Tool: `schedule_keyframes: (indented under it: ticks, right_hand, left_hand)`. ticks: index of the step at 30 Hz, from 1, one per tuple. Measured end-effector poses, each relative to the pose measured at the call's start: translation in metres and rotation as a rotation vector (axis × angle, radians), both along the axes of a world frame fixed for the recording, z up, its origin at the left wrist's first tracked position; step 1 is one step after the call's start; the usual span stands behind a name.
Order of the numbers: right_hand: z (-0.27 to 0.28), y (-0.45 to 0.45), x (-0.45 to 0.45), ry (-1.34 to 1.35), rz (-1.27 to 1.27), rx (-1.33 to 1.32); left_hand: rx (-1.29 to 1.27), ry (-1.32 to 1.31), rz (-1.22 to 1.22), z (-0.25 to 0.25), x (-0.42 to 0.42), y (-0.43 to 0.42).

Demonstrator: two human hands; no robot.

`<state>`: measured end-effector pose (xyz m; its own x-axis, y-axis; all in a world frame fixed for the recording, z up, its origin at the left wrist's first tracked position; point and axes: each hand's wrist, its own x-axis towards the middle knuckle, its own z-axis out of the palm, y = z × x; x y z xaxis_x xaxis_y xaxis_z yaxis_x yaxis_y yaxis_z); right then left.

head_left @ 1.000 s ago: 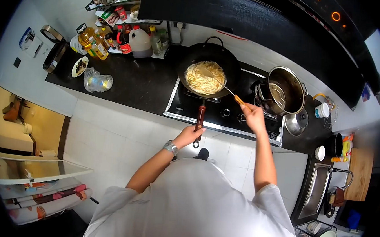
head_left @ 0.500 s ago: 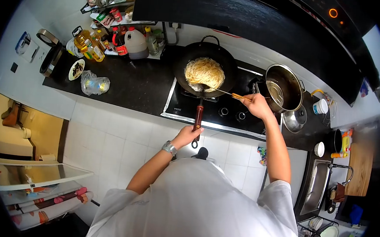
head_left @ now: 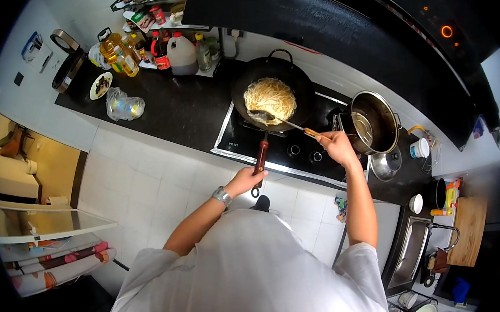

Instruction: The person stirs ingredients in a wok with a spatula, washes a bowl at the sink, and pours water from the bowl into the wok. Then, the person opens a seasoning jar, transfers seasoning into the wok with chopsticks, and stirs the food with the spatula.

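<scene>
Recorded under bright, cool white light, apparently from above. Reflected strongly off the white shirt behind the left hand and right hand, and off pale floor tiles beside the left. Rendered both hands with clear outlines. Darkened to near black in the wok ahead of the left hand, around brightly lit noodles. Produced glints on the metal pot just beyond the right hand. Bent straight edges into curves well away from both hands; fell to black at the corners. Softened into haze far right of the right hand.
</scene>
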<state>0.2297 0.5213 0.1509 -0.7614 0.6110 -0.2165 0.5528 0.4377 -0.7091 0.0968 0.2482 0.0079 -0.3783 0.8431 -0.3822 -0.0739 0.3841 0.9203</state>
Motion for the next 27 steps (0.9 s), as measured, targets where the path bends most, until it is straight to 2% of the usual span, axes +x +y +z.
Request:
schedule_keyframes:
  ticks: [4, 8, 13, 18, 27]
  right_hand:
    - [-0.02, 0.004, -0.006, -0.045, -0.029, 0.025]
    - [-0.026, -0.005, -0.016, 0.001, -0.115, 0.223]
    - [-0.047, -0.007, -0.033, 0.21, -0.272, 0.336]
    - [-0.066, -0.014, -0.068, 0.168, -0.375, 0.442]
    - [-0.077, -0.059, -0.1, 0.051, -0.269, 0.477]
  left_hand:
    - [-0.003, 0.012, -0.017, -0.001, -0.001, 0.0]
    - [-0.005, -0.01, -0.013, 0.0, -0.001, 0.001]
    - [-0.002, -0.02, -0.016, 0.007, -0.001, -0.002]
    - [0.022, -0.006, -0.009, -0.007, -0.001, 0.0]
    - [-0.007, -0.002, -0.011, -0.004, 0.0, -0.001]
